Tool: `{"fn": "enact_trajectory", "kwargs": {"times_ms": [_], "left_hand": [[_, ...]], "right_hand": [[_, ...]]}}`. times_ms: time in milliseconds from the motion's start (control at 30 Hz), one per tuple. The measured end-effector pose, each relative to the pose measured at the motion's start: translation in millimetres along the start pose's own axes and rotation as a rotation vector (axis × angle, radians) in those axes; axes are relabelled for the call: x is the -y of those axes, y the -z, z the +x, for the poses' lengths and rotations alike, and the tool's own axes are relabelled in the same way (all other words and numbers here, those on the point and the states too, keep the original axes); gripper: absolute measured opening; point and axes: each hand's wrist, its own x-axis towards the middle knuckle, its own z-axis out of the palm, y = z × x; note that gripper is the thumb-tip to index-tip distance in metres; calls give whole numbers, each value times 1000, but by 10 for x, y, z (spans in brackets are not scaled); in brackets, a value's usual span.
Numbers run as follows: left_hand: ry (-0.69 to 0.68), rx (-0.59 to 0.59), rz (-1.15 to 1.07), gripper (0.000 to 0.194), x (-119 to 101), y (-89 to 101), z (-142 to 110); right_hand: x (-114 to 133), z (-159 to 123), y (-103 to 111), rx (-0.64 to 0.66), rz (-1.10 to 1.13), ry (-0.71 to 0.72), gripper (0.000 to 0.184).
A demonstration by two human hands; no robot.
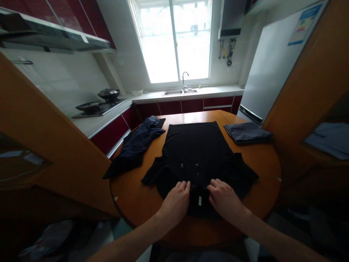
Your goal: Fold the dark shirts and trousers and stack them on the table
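A black short-sleeved polo shirt lies spread out on the round wooden table, its collar end toward me and its hem toward the window. Small buttons and a chest logo show on its front, and a white label sits inside the neck. My left hand has its fingers closed on the left side of the collar. On the collar's other side, my right hand grips the fabric in the same way. The fingertips partly hide the collar edges.
A heap of dark clothes hangs partly over the table's left edge. Folded dark garments lie at the right. Beyond stand a counter with a sink, a stove with pans and a fridge.
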Motion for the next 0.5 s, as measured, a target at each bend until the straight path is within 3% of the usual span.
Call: {"fn": "enact_trajectory", "kwargs": {"times_ms": [100,200,267,333,433,500], "left_hand": [[102,36,-45,47,-44,-82,-85],[259,-5,-186,39,23,12,-146],[331,-126,-296,35,191,131,-141],[429,-334,-341,36,448,192,-112],[680,-610,-243,43,865,69,-98],[815,-641,-158,47,1065,-94,-130]], "right_hand": [[-33,-20,-97,95,125,-4,20],[-164,26,-102,121,329,-42,24],[-305,101,-40,66,421,-99,29],[-463,193,15,-37,457,-179,30],[-665,300,-16,-216,472,-292,31],[-751,335,-107,-316,488,-343,31]]}}
